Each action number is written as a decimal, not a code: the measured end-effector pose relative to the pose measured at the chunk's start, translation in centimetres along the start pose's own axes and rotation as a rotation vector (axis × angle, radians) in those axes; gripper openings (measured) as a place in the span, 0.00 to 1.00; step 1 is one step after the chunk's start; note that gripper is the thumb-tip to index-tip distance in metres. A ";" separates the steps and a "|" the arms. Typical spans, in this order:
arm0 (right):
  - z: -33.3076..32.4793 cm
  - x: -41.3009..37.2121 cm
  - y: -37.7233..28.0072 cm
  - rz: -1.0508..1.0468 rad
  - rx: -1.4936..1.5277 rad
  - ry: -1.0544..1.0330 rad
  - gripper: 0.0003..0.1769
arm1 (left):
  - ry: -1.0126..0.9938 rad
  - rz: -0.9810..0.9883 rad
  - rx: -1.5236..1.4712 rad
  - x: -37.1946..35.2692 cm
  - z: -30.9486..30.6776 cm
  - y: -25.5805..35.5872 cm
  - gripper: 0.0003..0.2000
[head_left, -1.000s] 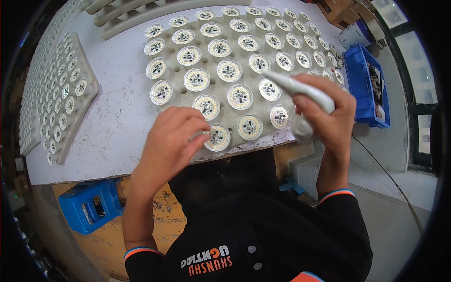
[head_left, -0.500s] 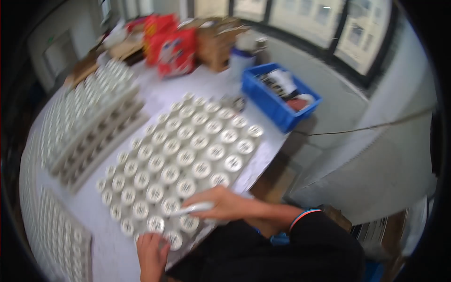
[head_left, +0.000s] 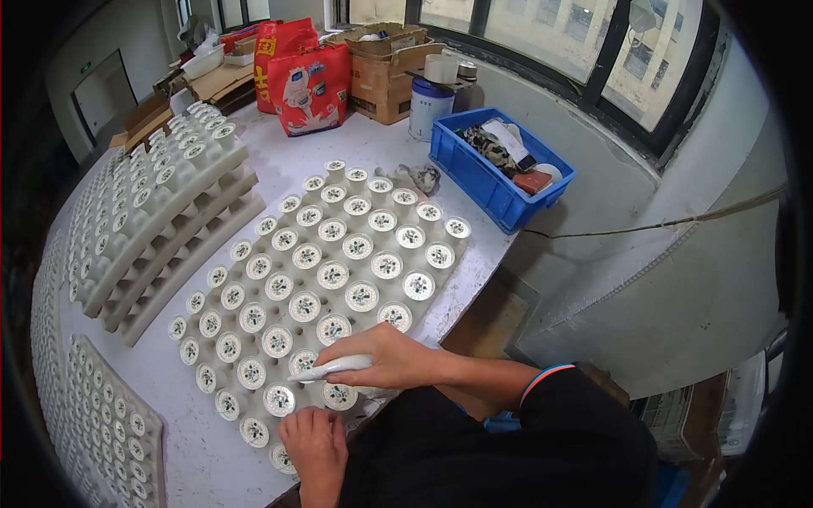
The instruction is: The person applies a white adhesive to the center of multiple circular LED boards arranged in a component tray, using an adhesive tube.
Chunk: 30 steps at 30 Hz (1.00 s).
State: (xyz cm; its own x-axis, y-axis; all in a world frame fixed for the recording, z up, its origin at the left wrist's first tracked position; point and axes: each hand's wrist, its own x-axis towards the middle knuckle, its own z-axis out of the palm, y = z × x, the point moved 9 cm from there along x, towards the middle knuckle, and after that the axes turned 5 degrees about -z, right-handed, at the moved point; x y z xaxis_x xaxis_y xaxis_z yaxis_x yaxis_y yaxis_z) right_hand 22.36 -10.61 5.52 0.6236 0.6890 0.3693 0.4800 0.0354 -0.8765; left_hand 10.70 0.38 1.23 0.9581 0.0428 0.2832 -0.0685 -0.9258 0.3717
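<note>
Rows of round LED bulbs (head_left: 333,274), their circuit-board faces up, stand in a pale foam tray (head_left: 292,333) on the table. My right hand (head_left: 388,356) is closed around a white tapered hand tool (head_left: 343,365), its narrow tip pointing left, close over the bulbs near the front of the tray. Just below, my left hand (head_left: 315,444) has its fingers bent together at the tray's front edge, beside a bulb (head_left: 279,400). What lies under those fingers is hidden.
Stacked foam trays (head_left: 161,229) of bulbs stand at left, another tray (head_left: 118,423) in front of them. Behind are a red bag (head_left: 309,89), a cardboard box (head_left: 394,76), a white-and-blue tub (head_left: 430,110) and a blue crate (head_left: 500,182) at the table's right edge.
My left hand has moved right along the tray's front, uncovering a bulb at its former place. The right hand with the white tool has shifted slightly left and up.
</note>
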 end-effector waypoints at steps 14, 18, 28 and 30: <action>0.7 0.8 -0.2 0.037 0.015 -0.027 0.16 | -0.081 0.067 0.066 -0.3 -1.4 -1.6 0.27; 0.6 0.7 -0.6 0.060 0.087 0.020 0.16 | -0.100 0.120 -0.102 0.3 -3.2 -1.0 0.30; 0.2 3.2 -5.4 -0.164 0.300 0.109 0.18 | -0.239 -0.447 -1.313 4.0 2.0 2.1 0.42; -1.1 3.7 -5.3 -0.127 0.305 0.091 0.18 | -0.225 -0.410 -1.237 5.6 2.0 2.6 0.42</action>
State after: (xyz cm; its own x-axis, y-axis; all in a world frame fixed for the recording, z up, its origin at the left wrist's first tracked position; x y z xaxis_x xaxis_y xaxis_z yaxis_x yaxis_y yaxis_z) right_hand 22.74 -9.04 11.85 0.6297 0.5982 0.4957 0.3596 0.3412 -0.8685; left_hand 16.48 -2.59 2.02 0.9868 0.0621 -0.1497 0.1433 0.0961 0.9850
